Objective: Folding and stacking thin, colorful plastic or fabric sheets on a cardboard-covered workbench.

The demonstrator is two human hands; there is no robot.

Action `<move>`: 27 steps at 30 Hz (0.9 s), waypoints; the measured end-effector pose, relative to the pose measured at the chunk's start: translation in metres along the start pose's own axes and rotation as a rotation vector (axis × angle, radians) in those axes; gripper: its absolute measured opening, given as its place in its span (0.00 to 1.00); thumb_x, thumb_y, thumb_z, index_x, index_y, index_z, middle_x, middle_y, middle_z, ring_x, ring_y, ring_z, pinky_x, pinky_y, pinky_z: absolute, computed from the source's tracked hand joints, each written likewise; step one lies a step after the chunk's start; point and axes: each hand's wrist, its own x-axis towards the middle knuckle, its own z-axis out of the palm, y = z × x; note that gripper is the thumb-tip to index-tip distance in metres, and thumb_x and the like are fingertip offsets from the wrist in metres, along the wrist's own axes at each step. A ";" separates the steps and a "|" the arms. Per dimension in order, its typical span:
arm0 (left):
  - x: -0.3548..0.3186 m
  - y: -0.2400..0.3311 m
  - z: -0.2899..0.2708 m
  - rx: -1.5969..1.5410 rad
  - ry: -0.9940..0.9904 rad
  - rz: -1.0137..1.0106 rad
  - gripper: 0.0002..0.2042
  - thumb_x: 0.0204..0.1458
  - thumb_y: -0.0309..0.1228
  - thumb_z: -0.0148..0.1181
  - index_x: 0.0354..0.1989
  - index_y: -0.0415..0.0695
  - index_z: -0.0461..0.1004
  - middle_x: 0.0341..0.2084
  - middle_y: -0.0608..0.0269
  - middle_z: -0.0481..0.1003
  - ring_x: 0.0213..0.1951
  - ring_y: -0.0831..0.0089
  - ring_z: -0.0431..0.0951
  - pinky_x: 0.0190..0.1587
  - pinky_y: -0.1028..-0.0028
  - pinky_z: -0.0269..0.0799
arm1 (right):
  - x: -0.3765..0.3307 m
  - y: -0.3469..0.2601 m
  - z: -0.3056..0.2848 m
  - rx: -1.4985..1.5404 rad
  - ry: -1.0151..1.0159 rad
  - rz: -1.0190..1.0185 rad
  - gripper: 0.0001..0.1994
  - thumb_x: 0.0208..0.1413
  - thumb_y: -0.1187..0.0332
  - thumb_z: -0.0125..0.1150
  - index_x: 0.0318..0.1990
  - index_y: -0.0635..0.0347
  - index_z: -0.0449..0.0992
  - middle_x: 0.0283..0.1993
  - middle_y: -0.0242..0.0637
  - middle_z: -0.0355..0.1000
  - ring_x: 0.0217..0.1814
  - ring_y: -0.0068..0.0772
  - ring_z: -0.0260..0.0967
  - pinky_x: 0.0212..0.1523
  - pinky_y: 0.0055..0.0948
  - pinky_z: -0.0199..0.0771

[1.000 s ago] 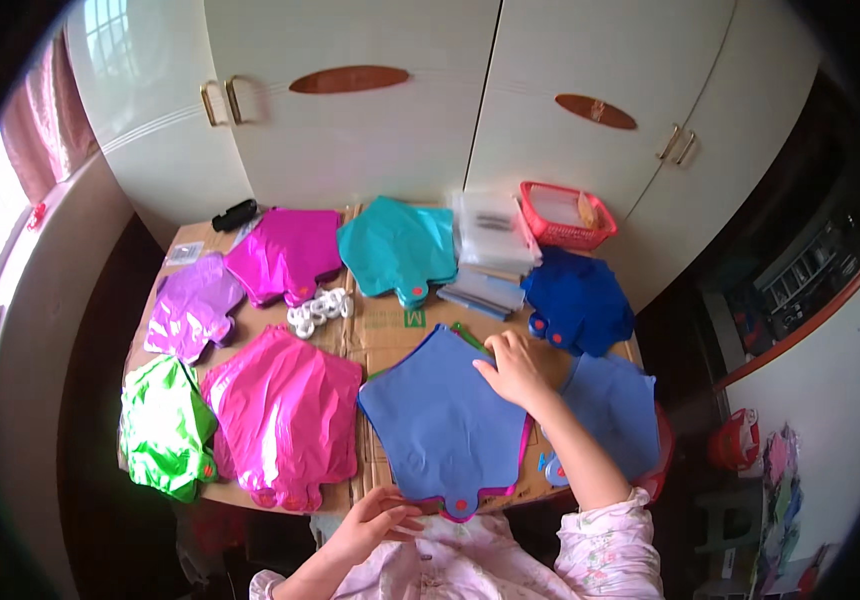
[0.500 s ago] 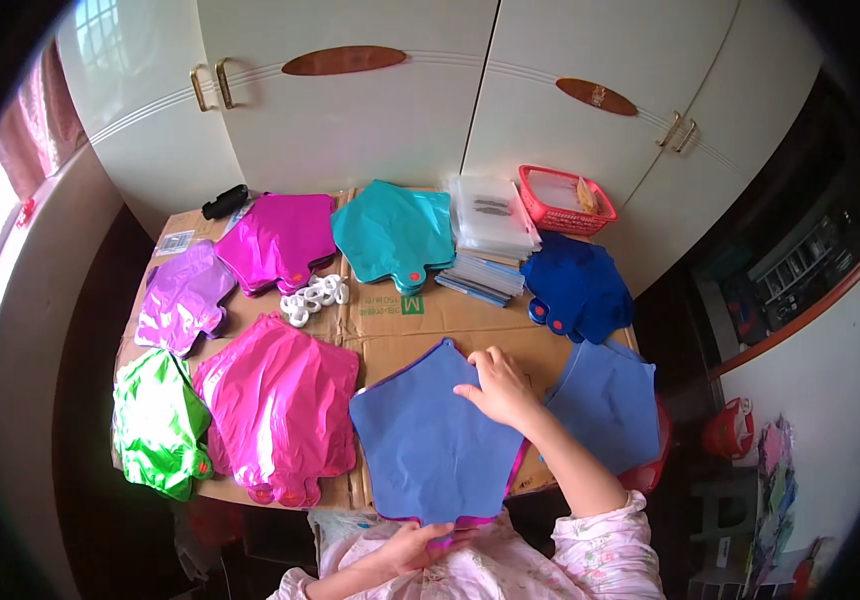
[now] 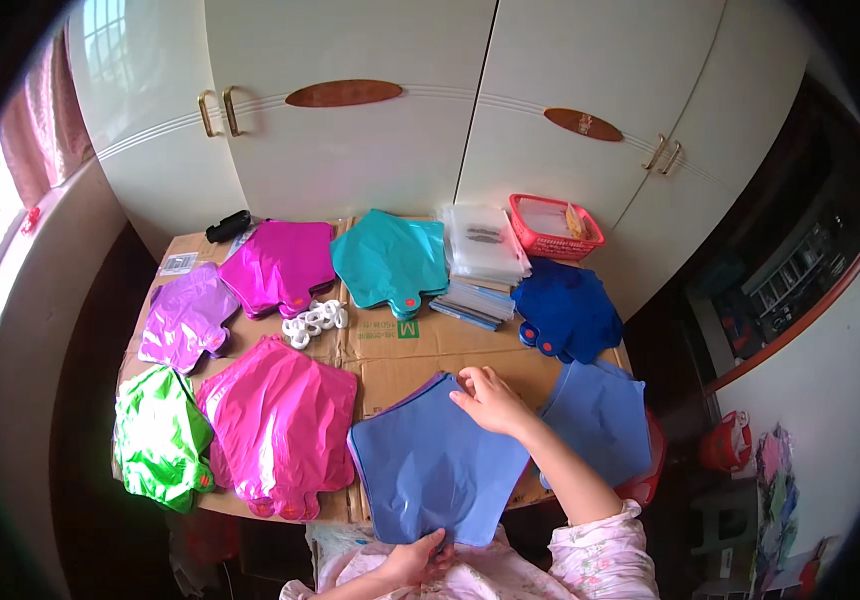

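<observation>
Holding step in hand: a stack of blue sheets (image 3: 435, 460) is gripped at both ends, near-middle of the cardboard-covered tabletop (image 3: 382, 350), its near end overhanging the edge toward the lap. A thin purple margin shows along its far-left edge, so the layers look not quite flush.

Judgement: the step appears to be handling the stack as one piece, perhaps squaring its edges. The next move calls for steady pressure at both ends and a light touch on the stray margin; a loose grip could let the slick layers slide apart.

Pose, left hand (image 3: 418, 560): low at the near edge, forearm entering from the near left; thumb on top, fingers underneath, grasping the stack's near end.

Pose, right hand (image 3: 490, 400): forearm slanting from near right toward far left; thumb on the upper face, fingers curled at the far tip, apparently pinching it. Fingertips partly hidden.

Surroundings: pink stack (image 3: 285, 420) just left, another blue stack (image 3: 605, 420) to the right, partly behind the right forearm.
</observation>
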 end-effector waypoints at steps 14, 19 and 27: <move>-0.010 0.000 -0.006 0.895 0.236 -0.095 0.16 0.63 0.38 0.44 0.28 0.42 0.72 0.22 0.67 0.70 0.24 0.77 0.67 0.29 0.75 0.65 | 0.043 -0.021 -0.006 0.150 -0.220 -0.053 0.22 0.60 0.49 0.52 0.48 0.60 0.74 0.45 0.44 0.68 0.47 0.39 0.67 0.51 0.33 0.68; 0.007 -0.010 -0.052 0.822 -0.077 0.242 0.14 0.63 0.37 0.46 0.29 0.42 0.72 0.23 0.68 0.71 0.26 0.76 0.68 0.30 0.75 0.66 | 0.051 -0.014 -0.006 -0.042 -0.243 -0.282 0.19 0.59 0.50 0.53 0.42 0.57 0.79 0.44 0.43 0.68 0.47 0.42 0.67 0.51 0.35 0.67; -0.008 -0.008 -0.023 -0.234 -0.006 -0.080 0.18 0.60 0.38 0.50 0.52 0.37 0.62 0.40 0.52 0.71 0.43 0.61 0.73 0.51 0.57 0.71 | 0.052 -0.023 -0.019 -0.112 -0.344 -0.041 0.19 0.58 0.52 0.53 0.37 0.59 0.79 0.31 0.47 0.75 0.38 0.43 0.73 0.43 0.37 0.70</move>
